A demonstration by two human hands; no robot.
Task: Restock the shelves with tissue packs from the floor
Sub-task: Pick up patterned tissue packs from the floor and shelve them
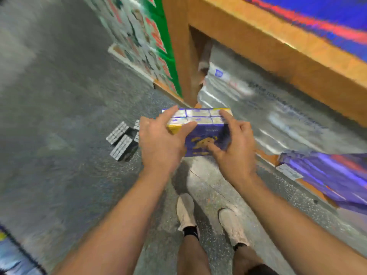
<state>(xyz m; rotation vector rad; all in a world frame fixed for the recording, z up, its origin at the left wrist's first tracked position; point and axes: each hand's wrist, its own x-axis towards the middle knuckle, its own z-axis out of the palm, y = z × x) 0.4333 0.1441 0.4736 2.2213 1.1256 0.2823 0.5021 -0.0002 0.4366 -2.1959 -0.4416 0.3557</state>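
- I see both hands holding one tissue pack [200, 130] in the air, in front of the body and above the floor [59, 135].
- The left hand [160, 139] grips the left end of the pack: the fingers lie over the top edge and the thumb presses on the near purple face.
- The right hand [236, 143] grips the right end in the same way, with the index finger along the top corner and the thumb on the near face, close to a yellow figure printed there.
- The pack is purple with a yellow strip, and on top I see two rows of small packets through the wrap.
- The pack is held just before the lower opening of a wooden shelf [278, 48], which is on the right side.
- Inside this opening lie big bundles in clear wrap [268, 108]; the picture is blurred, so I cannot read their print.
- On the floor, left of the hands, some small grey packs [122, 142] lie together.
- More purple packs [333, 175] lie low on the right, beside the shelf base.
- Below the arms I see two light shoes [208, 219] with black socks, standing on the floor.
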